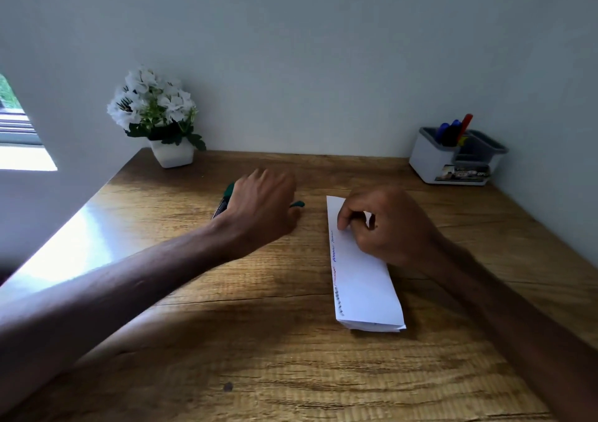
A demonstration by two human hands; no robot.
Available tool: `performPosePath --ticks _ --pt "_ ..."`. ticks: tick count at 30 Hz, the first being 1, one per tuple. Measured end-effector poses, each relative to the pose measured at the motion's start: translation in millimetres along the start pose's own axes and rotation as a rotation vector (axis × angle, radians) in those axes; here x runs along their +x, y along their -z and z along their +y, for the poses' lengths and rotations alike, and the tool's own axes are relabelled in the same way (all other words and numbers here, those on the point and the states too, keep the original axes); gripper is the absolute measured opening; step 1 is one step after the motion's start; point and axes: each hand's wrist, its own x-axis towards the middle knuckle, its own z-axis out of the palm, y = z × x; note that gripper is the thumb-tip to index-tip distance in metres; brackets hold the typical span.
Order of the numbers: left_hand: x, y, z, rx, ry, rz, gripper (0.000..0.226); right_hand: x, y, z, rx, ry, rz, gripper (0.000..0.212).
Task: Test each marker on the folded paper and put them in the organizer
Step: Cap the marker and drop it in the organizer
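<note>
1. Folded paper lies on the table, long axis pointing away from the person; the curled right hand rests on its far half.
2. Left hand curls over a green marker, which is mostly hidden.
3. Organizer at the back right holds blue and red markers; a flower pot stands at the back left.

Wooden table, brown, grain and long cracks visible; bright glare on its left part; small dark spot on near side
White pot at far left corner of table, close to wall; white flowers and green leaves in pot
Wall plain, pale
Window at left edge, only partly in view, something green and blurred outside
</note>
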Motion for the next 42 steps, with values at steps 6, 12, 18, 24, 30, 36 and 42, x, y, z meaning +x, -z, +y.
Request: performPosePath --ticks 6,12,18,24,30,36,42 --pt "17.6 14.8 1.8 -0.318 0.067 -0.247 0.032 -1.0 2.6 4.3 0.099 -0.034 0.123 0.025" --pt "22.8 43.0 7.4 -0.864 0.186 -0.320 0.035 3.9 9.1 -7.9 0.630 -0.322 0.121 0.020" --pt "19.0 26.3 17.9 -1.219 0.146 -0.257 0.016 6.8 10.5 -7.1 0.760 -0.395 -0.017 0.028" --pt "20.7 27.5 10.9 -1.056 -0.022 -0.165 0.022 2.9 19.3 10.6 0.522 -0.308 -0.028 0.016" --pt "18.8 18.5 10.1 -0.628 -0.264 -0.032 0.013 -0.1 16.6 9.5 0.328 -0.165 -0.011 0.023" --pt "10.3 -1.8 25.8 -0.366 -0.388 -0.062 0.019 -2.2 16.2 16.2 -0.043 -0.083 -0.081 0.018" --pt "-6.3 -18.6 33.7 -0.315 -0.378 0.016 0.021 -6.3 20.4 19.8 -0.167 -0.080 -0.128 0.024"
